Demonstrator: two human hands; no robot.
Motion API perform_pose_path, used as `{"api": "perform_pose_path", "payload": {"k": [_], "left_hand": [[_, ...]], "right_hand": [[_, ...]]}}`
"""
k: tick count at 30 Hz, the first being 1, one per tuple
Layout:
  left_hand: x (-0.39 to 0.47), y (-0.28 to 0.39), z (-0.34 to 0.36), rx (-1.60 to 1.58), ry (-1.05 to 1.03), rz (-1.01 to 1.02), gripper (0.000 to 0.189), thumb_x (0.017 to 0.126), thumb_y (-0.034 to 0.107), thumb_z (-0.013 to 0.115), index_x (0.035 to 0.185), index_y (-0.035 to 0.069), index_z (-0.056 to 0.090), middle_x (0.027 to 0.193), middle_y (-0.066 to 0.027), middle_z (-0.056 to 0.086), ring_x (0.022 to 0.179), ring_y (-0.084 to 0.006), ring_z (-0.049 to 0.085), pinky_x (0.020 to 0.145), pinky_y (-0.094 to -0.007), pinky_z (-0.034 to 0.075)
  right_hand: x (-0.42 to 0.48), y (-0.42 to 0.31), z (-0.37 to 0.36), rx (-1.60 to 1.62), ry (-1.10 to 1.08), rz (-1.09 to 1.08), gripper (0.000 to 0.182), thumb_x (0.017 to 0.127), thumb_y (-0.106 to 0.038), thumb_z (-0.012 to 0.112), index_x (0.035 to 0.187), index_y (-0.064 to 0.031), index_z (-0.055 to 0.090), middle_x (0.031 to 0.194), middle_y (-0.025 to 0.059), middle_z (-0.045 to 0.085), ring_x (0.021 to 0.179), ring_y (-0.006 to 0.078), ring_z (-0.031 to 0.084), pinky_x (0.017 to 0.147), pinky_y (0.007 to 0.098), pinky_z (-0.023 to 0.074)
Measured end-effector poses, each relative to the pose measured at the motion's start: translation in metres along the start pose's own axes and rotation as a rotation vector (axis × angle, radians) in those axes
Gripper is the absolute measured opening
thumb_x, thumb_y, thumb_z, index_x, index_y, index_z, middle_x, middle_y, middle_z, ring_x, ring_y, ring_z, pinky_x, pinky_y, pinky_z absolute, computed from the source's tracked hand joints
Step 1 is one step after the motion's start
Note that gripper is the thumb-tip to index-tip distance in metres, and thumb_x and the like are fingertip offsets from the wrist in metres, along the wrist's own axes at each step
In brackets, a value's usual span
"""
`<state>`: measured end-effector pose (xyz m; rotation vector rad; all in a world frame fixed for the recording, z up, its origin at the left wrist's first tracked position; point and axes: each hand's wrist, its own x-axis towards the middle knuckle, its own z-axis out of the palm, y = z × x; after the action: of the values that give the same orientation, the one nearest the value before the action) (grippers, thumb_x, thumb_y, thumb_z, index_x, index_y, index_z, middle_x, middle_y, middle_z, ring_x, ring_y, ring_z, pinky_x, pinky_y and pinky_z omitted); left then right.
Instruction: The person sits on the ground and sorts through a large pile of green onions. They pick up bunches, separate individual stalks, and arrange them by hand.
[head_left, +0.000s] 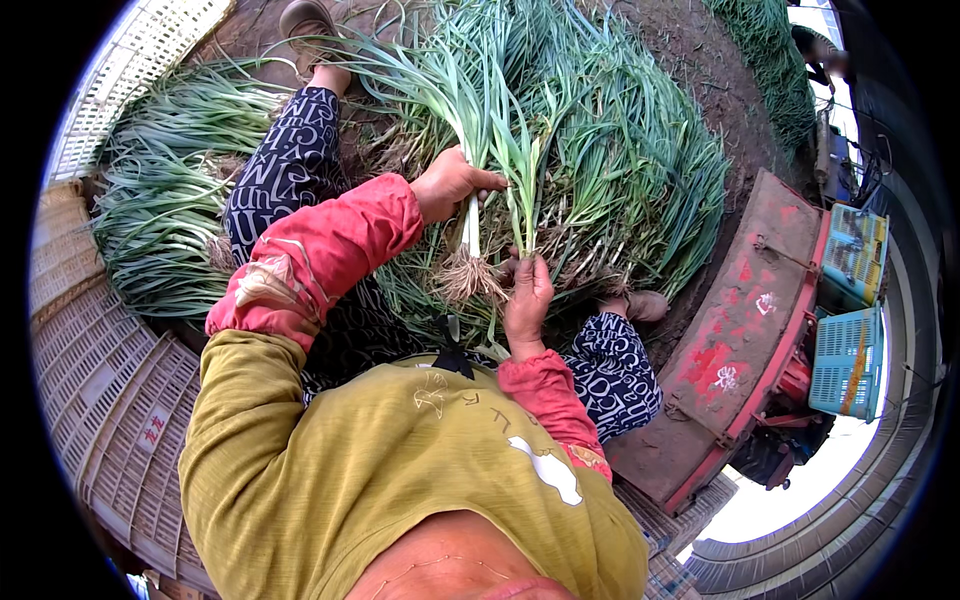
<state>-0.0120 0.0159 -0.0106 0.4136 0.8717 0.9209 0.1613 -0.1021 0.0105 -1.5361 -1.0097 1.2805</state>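
Note:
My left hand (450, 186) is closed around the white stems of a small bunch of scallions (470, 139). Their leaves fan upward and a tuft of pale roots (471, 276) hangs below. Beside it, my right hand (529, 300) pinches the lower end of another scallion plant (529, 176) between thumb and fingers; its base is partly hidden. My left thumb reaches toward this plant, and I cannot tell whether it touches. Between my spread legs and beyond them lies a large heap of loose scallions (622, 150), some with soil-brown roots.
Scallions with their roots to the right lie in piles (172, 187) left of my leg. Woven plastic baskets (120, 405) line the left side. At right stands a muddy red metal machine panel (720, 337), with blue crates (846, 364) behind. A person (821, 60) is at far upper right.

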Motion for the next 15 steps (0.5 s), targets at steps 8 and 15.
{"api": "perform_pose_path", "payload": {"k": [8, 15], "left_hand": [[0.001, -0.006, -0.008, -0.066, 0.14, -0.007, 0.011, 0.077, -0.005, 0.062, 0.086, -0.001, 0.058, 0.069, -0.0066, 0.061, 0.051, -0.0129, 0.055, 0.044, -0.0224, 0.041], [0.002, -0.012, -0.008, 0.0, 0.086, -0.041, 0.017, 0.078, -0.009, 0.058, 0.094, -0.003, 0.056, 0.076, -0.0094, 0.061, 0.062, -0.0168, 0.06, 0.057, -0.0263, 0.051]], "right_hand": [[0.055, 0.03, -0.04, 0.157, 0.212, 0.16, 0.022, 0.094, -0.024, 0.048, 0.091, -0.0026, 0.052, 0.073, 0.0055, 0.059, 0.057, 0.0122, 0.051, 0.053, 0.0244, 0.0416], [0.081, 0.025, -0.027, -0.441, -0.045, -0.004, 0.034, 0.091, -0.025, 0.053, 0.111, 0.0018, 0.055, 0.105, 0.0137, 0.061, 0.098, 0.0243, 0.057, 0.089, 0.0338, 0.0419]]}}
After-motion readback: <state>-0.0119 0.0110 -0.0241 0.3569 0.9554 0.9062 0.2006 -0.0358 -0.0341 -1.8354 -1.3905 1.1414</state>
